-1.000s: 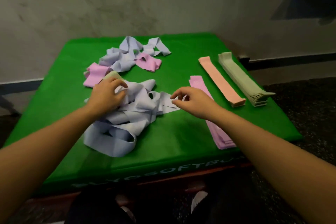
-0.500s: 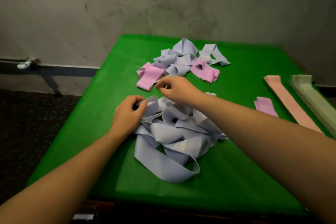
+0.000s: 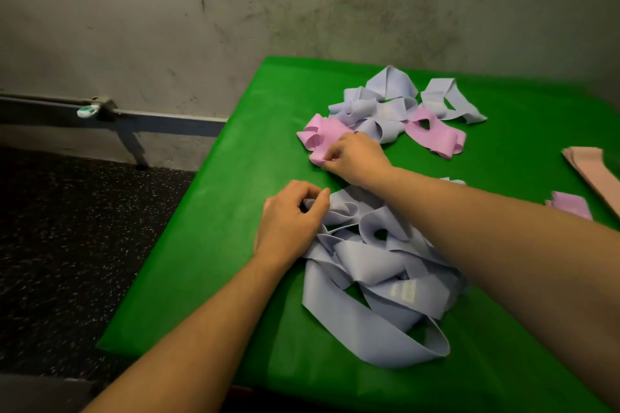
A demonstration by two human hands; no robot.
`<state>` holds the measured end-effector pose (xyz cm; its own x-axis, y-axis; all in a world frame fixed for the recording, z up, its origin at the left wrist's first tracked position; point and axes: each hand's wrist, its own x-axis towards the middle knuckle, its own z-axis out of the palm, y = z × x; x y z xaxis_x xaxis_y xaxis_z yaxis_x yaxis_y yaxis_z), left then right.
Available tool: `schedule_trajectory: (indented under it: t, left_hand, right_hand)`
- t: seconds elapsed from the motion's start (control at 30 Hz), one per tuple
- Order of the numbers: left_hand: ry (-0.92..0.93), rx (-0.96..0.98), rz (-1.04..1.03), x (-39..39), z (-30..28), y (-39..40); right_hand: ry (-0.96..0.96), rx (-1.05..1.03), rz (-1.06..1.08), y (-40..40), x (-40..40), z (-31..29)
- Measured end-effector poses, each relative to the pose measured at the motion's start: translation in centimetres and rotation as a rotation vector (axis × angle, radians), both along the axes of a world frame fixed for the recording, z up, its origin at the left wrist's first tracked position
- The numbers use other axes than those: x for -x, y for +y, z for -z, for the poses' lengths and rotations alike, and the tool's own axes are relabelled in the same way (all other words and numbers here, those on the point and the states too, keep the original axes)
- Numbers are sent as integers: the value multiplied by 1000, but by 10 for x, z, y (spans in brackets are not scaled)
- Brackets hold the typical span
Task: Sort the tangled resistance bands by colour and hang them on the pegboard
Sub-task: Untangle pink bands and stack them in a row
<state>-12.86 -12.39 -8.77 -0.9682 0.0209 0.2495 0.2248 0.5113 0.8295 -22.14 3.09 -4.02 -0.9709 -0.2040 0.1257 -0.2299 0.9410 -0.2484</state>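
Note:
A tangle of lavender bands (image 3: pixel 375 282) lies on the green table (image 3: pixel 235 245) in front of me. My left hand (image 3: pixel 288 221) grips a fold at the tangle's left edge. Farther back lies a second heap of lavender bands (image 3: pixel 389 104) mixed with pink ones. My right hand (image 3: pixel 355 157) reaches across and pinches the near end of a pink band (image 3: pixel 318 134) at that heap's left side. Another pink band (image 3: pixel 432 134) sits on the heap's right.
At the right edge lie a flat stack of pink bands (image 3: pixel 570 204) and a salmon stack (image 3: pixel 593 171). A grey wall (image 3: pixel 235 10) rises behind the table, with a metal rail (image 3: pixel 134 114) low on the left. Dark speckled floor (image 3: pixel 67 245) spreads left.
My right hand moved away from the near lavender tangle to the far heap and took hold of a pink band. The view swung left; my left hand stays on the tangle.

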Motion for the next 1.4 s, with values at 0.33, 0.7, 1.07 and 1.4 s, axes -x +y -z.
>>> schedule_trajectory:
  t: [0.33, 0.7, 1.07, 1.4]
  left_hand:
    - [-6, -43, 21, -5, -4, 1]
    - [1, -13, 146, -32, -38, 12]
    - [233, -2, 171, -83, -100, 58]
    - [276, -255, 259, -124, -147, 114]
  right_hand:
    - [-57, 234, -135, 19, -66, -48]
    - [-53, 340, -164, 45, -140, -98]
    - [-167, 1314, -1, 79, -227, -170]
    - [-260, 1377, 52, 146, -294, -196]
